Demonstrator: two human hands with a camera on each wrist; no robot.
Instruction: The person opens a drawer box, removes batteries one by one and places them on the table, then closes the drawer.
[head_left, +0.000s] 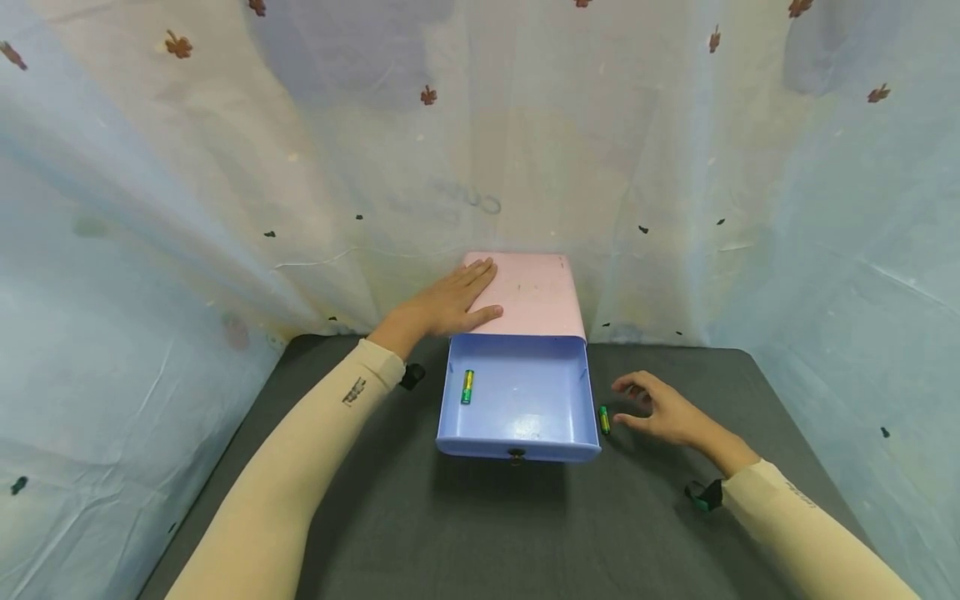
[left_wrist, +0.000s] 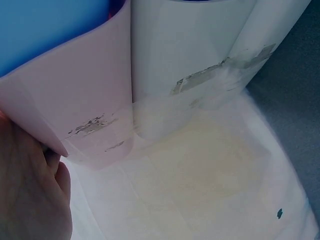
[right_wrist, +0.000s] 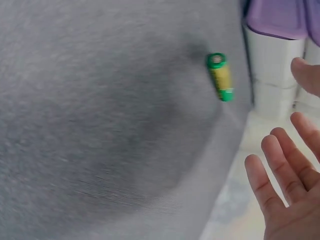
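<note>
On top of a pink drawer box (head_left: 528, 292) rests my left hand (head_left: 446, 304), its fingers spread flat near the left edge. The box's blue drawer (head_left: 525, 400) is pulled out toward me, and a green and yellow battery (head_left: 467, 387) lies inside it at the left. A second battery (head_left: 604, 420) lies on the table just right of the drawer; the right wrist view shows this battery (right_wrist: 220, 77) too. Close to it, my right hand (head_left: 663, 410) hovers with fingers loosely bent and nothing held. In the left wrist view, the left hand (left_wrist: 32, 190) is beside the pink side wall.
The dark grey table (head_left: 510, 542) spreads under everything. A pale plastic sheet (head_left: 562, 150) with small leaf marks hangs behind and at both sides. A small lock (head_left: 516, 456) sits on the drawer front. White unit walls (left_wrist: 185, 55) stand beside the pink one.
</note>
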